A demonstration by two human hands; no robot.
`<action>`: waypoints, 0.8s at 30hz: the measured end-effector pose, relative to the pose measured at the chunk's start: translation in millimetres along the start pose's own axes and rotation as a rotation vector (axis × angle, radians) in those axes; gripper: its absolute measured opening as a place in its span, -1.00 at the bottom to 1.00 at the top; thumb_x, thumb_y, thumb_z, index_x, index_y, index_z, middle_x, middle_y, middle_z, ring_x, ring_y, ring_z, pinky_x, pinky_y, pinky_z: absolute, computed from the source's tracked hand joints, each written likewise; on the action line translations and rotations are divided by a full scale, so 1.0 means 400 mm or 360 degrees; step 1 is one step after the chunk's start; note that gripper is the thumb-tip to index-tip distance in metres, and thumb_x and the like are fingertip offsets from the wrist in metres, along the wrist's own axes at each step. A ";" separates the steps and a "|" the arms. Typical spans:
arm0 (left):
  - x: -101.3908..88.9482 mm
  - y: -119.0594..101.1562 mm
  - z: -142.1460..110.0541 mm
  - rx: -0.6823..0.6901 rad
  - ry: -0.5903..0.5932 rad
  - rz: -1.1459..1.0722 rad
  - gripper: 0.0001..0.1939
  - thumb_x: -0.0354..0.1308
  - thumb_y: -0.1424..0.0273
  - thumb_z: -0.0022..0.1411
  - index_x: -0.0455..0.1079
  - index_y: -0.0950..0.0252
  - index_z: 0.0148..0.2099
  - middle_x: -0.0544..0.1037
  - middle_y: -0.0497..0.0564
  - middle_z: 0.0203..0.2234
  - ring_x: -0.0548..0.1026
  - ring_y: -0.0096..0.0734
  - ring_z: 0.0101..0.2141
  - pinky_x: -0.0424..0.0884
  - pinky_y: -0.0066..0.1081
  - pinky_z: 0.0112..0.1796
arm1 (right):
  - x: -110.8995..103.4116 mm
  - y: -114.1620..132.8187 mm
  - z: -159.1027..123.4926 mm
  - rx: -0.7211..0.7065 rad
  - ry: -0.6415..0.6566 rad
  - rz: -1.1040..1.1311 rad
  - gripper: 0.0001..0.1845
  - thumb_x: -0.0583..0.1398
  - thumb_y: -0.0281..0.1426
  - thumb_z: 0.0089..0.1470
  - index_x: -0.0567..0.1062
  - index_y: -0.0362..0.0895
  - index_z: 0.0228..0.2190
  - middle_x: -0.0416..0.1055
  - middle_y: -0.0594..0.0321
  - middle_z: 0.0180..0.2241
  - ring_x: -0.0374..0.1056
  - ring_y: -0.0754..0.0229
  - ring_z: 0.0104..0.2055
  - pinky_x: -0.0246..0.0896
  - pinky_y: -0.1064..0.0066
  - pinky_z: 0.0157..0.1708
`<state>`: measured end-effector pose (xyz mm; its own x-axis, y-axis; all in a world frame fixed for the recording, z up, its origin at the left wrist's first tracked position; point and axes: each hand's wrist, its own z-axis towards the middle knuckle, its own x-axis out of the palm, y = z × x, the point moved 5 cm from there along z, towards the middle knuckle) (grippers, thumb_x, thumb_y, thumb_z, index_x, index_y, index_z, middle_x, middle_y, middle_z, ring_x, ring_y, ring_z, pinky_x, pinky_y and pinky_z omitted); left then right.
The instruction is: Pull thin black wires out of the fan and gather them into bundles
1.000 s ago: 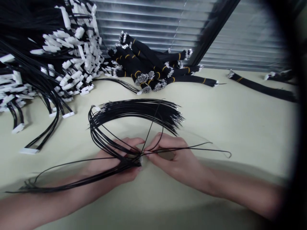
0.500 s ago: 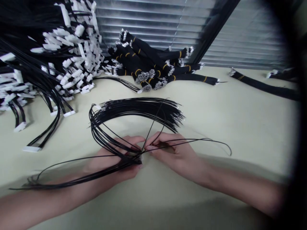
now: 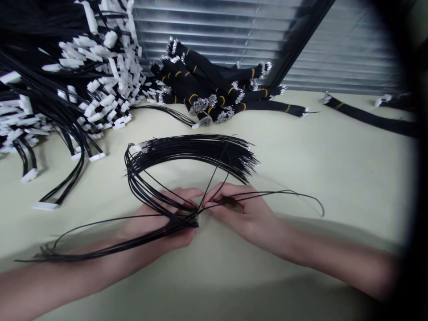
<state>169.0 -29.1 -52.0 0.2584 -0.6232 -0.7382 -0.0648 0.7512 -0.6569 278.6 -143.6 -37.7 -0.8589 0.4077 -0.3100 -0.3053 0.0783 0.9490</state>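
Observation:
My left hand [image 3: 170, 209] is closed around a small connector [image 3: 196, 220] whose black wires [image 3: 143, 185] loop up and back to a white connector [image 3: 135, 147]. More of these wires trail left across my left forearm. Close beside it, my right hand [image 3: 237, 209] pinches a thin black wire [image 3: 214, 204] between thumb and forefinger, near the connector's end. A few loose wires run past my right fingers toward the right. Just beyond both hands lies a spread bundle of cut black wires [image 3: 200, 147] with metal-tipped ends.
A heap of wires with white connectors [image 3: 107, 102] fills the back left. Bundles of black wires tied with yellow bands [image 3: 207, 84] are piled against the window blinds [image 3: 207, 26]. Another tied bundle [image 3: 364, 117] lies at the right on the pale table [image 3: 301, 156].
Both hands hold almost the same position and grip. The whole view has shifted very slightly; the wires at the connector look nearly unchanged.

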 end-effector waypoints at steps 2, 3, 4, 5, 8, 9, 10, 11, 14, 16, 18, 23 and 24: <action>0.000 -0.005 0.002 0.0021 0.0084 0.0001 -0.44 0.21 0.42 0.03 0.21 0.02 0.09 0.48 -0.16 -0.18 0.45 -0.46 -0.18 0.37 -0.45 -0.07 | 0.001 -0.001 0.001 -0.0003 0.0001 -0.0012 -0.92 0.13 -0.46 0.09 0.44 -0.17 -0.40 0.43 0.22 -0.36 0.35 0.26 -0.28 0.26 0.42 -0.26; -0.002 -0.004 0.002 -0.0006 0.0089 -0.0022 -0.44 0.21 0.44 0.03 0.21 0.02 0.10 0.47 -0.16 -0.18 0.45 -0.46 -0.18 0.37 -0.45 -0.07 | 0.002 -0.001 0.001 -0.0010 0.0004 -0.0034 -0.91 0.13 -0.45 0.09 0.44 -0.17 -0.39 0.44 0.22 -0.35 0.35 0.26 -0.28 0.26 0.41 -0.26; -0.003 -0.003 0.003 -0.0024 0.0088 -0.0049 -0.43 0.21 0.46 0.03 0.22 0.02 0.09 0.48 -0.16 -0.18 0.45 -0.47 -0.17 0.37 -0.46 -0.07 | 0.003 -0.002 0.001 -0.0019 0.0006 -0.0058 -0.91 0.13 -0.45 0.10 0.44 -0.17 -0.39 0.44 0.22 -0.35 0.35 0.26 -0.28 0.26 0.41 -0.26; -0.005 -0.003 0.003 -0.0037 0.0071 -0.0076 -0.43 0.22 0.47 0.02 0.22 0.02 0.09 0.48 -0.17 -0.18 0.45 -0.47 -0.18 0.37 -0.47 -0.08 | 0.004 -0.002 0.001 -0.0025 0.0009 -0.0079 -0.91 0.12 -0.45 0.10 0.44 -0.17 -0.38 0.44 0.23 -0.35 0.35 0.27 -0.29 0.26 0.42 -0.27; -0.006 -0.007 0.005 0.0006 0.0027 -0.0090 -0.41 0.23 0.48 0.00 0.22 0.00 0.08 0.47 -0.21 -0.20 0.45 -0.52 -0.20 0.37 -0.52 -0.09 | 0.005 -0.004 0.000 -0.0016 0.0003 -0.0118 -0.92 0.12 -0.45 0.10 0.43 -0.16 -0.39 0.43 0.26 -0.36 0.34 0.29 -0.30 0.26 0.43 -0.29; -0.005 -0.009 0.005 0.0026 0.0032 -0.0095 -0.40 0.24 0.49 -0.01 0.22 -0.01 0.08 0.47 -0.22 -0.21 0.45 -0.53 -0.21 0.37 -0.53 -0.09 | 0.006 -0.005 -0.001 -0.0009 0.0000 -0.0127 -0.92 0.12 -0.45 0.09 0.42 -0.16 -0.40 0.43 0.27 -0.36 0.34 0.29 -0.31 0.25 0.44 -0.30; -0.004 -0.011 0.005 0.0027 0.0030 -0.0114 -0.39 0.24 0.50 -0.01 0.22 -0.01 0.08 0.47 -0.22 -0.21 0.45 -0.54 -0.21 0.37 -0.55 -0.09 | 0.006 -0.006 -0.001 -0.0003 -0.0004 -0.0136 -0.93 0.13 -0.45 0.09 0.42 -0.16 -0.41 0.43 0.27 -0.37 0.33 0.29 -0.31 0.25 0.44 -0.30; -0.003 -0.011 0.005 0.0010 0.0027 -0.0146 -0.39 0.24 0.52 -0.01 0.22 0.00 0.08 0.47 -0.22 -0.21 0.45 -0.55 -0.21 0.36 -0.56 -0.09 | 0.007 -0.007 -0.002 0.0007 -0.0003 -0.0146 -0.93 0.13 -0.45 0.08 0.42 -0.15 -0.42 0.42 0.28 -0.37 0.33 0.29 -0.32 0.25 0.44 -0.31; -0.001 -0.005 0.000 -0.0078 -0.0001 -0.0205 -0.42 0.22 0.54 0.01 0.23 0.05 0.08 0.47 -0.16 -0.21 0.45 -0.52 -0.20 0.38 -0.51 -0.10 | 0.008 -0.008 -0.001 0.0020 -0.0015 -0.0167 -0.93 0.14 -0.45 0.07 0.41 -0.15 -0.43 0.41 0.28 -0.40 0.31 0.30 -0.34 0.23 0.44 -0.33; 0.000 -0.003 -0.003 -0.0053 -0.0016 -0.0154 -0.43 0.22 0.51 0.01 0.22 0.06 0.08 0.48 -0.14 -0.22 0.45 -0.48 -0.22 0.39 -0.46 -0.12 | 0.008 -0.007 -0.001 0.0015 -0.0024 -0.0160 -0.93 0.14 -0.45 0.06 0.42 -0.15 -0.45 0.40 0.28 -0.41 0.30 0.30 -0.36 0.22 0.45 -0.35; 0.002 -0.001 -0.006 -0.0014 -0.0009 -0.0108 -0.43 0.23 0.47 0.01 0.22 0.05 0.08 0.48 -0.13 -0.22 0.45 -0.45 -0.22 0.39 -0.43 -0.13 | 0.008 -0.005 0.000 -0.0003 -0.0030 -0.0141 -0.93 0.15 -0.46 0.05 0.42 -0.15 -0.46 0.40 0.28 -0.42 0.30 0.31 -0.38 0.22 0.46 -0.38; -0.001 0.006 -0.002 -0.0045 -0.0013 -0.0098 -0.47 0.20 0.42 0.04 0.22 0.03 0.08 0.47 -0.15 -0.18 0.46 -0.47 -0.20 0.38 -0.47 -0.13 | 0.007 -0.005 -0.002 -0.0035 -0.0022 -0.0124 -0.89 0.17 -0.42 0.05 0.43 -0.15 -0.49 0.39 0.28 -0.47 0.29 0.31 -0.41 0.21 0.46 -0.41; -0.001 0.004 0.000 -0.0025 0.0014 -0.0056 -0.46 0.20 0.42 0.04 0.21 0.03 0.09 0.48 -0.15 -0.18 0.45 -0.46 -0.18 0.37 -0.46 -0.11 | 0.007 -0.005 -0.002 -0.0044 -0.0023 -0.0115 -0.89 0.17 -0.42 0.05 0.43 -0.15 -0.49 0.39 0.28 -0.47 0.28 0.32 -0.42 0.20 0.46 -0.41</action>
<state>168.8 -27.9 -52.8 0.2522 -0.6511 -0.7159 -0.0711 0.7253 -0.6848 276.4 -143.6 -40.3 -0.8282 0.4150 -0.3767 -0.3778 0.0831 0.9221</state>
